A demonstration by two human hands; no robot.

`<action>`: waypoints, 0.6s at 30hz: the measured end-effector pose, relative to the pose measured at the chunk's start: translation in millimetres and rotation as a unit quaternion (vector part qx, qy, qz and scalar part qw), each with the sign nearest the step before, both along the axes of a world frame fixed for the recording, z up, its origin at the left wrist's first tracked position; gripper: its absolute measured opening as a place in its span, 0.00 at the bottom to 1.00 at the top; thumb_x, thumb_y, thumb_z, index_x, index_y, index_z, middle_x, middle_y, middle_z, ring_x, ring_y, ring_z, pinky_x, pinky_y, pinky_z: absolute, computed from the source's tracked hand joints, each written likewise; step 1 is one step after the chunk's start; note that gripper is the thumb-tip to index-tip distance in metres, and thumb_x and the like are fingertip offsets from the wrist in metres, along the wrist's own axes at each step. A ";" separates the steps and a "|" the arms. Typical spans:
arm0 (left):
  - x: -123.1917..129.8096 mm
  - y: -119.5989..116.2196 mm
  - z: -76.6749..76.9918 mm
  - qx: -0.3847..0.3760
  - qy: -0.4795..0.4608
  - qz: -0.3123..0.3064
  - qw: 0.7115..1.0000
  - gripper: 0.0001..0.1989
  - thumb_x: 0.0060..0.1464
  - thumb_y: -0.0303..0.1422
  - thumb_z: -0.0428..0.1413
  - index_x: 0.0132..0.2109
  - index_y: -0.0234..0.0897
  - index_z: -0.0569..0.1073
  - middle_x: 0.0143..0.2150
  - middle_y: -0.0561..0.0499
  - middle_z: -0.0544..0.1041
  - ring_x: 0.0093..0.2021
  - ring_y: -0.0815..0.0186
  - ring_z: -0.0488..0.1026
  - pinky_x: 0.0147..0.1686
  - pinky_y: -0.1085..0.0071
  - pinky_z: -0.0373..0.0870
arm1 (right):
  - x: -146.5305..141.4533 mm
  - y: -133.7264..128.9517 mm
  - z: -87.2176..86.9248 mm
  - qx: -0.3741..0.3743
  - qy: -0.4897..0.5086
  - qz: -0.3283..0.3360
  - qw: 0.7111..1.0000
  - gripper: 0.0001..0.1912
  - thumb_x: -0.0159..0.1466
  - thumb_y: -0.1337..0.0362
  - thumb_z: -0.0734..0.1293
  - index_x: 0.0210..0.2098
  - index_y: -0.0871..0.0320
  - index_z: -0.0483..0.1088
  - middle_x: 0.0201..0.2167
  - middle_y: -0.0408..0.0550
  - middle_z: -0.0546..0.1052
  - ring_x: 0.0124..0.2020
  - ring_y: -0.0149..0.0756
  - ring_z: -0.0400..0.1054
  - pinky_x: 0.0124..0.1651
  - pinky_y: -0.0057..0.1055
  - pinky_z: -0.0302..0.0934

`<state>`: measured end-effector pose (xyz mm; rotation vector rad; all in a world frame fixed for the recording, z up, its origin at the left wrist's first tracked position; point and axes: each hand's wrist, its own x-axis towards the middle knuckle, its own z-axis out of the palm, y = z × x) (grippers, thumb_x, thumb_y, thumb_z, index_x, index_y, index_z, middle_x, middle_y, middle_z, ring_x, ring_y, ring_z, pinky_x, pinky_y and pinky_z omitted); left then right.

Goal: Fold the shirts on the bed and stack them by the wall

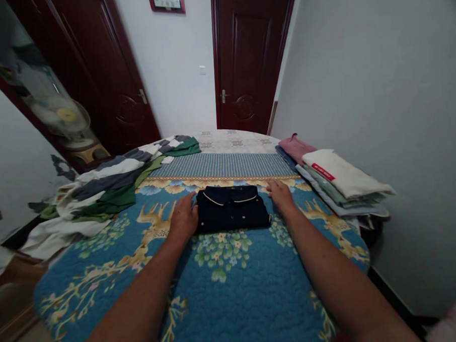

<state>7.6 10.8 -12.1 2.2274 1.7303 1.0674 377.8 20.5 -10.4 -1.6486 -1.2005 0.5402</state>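
Note:
A dark navy collared shirt (pixel 233 216) lies folded into a flat rectangle in the middle of the table, its collar edged with a thin pale line and small buttons below. At its left edge rests my left hand (pixel 184 217), fingers extended and touching or nearly touching the fabric. My right hand (pixel 280 194) is on the cloth just beyond the shirt's upper right corner, a small gap away, its fingers loosely bent with nothing visible in them.
A blue floral quilted cover (pixel 233 302) lies over the table. Loose striped and green clothes (pixel 115 181) are heaped on the left. Folded clothes (pixel 345 176) are stacked on the right, near the wall. A small white item (pixel 167 160) lies beside the heap.

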 end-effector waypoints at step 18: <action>16.4 -15.0 10.1 -0.042 0.156 0.026 0.987 0.23 0.69 0.34 0.48 0.66 0.35 0.72 0.62 0.36 0.78 0.64 0.48 0.72 0.67 0.51 0.64 | -58.4 -36.5 14.8 -0.077 -0.383 0.050 0.919 0.30 0.77 0.48 0.55 0.66 0.63 0.67 0.62 0.66 0.74 0.67 0.54 0.64 0.69 0.49 0.53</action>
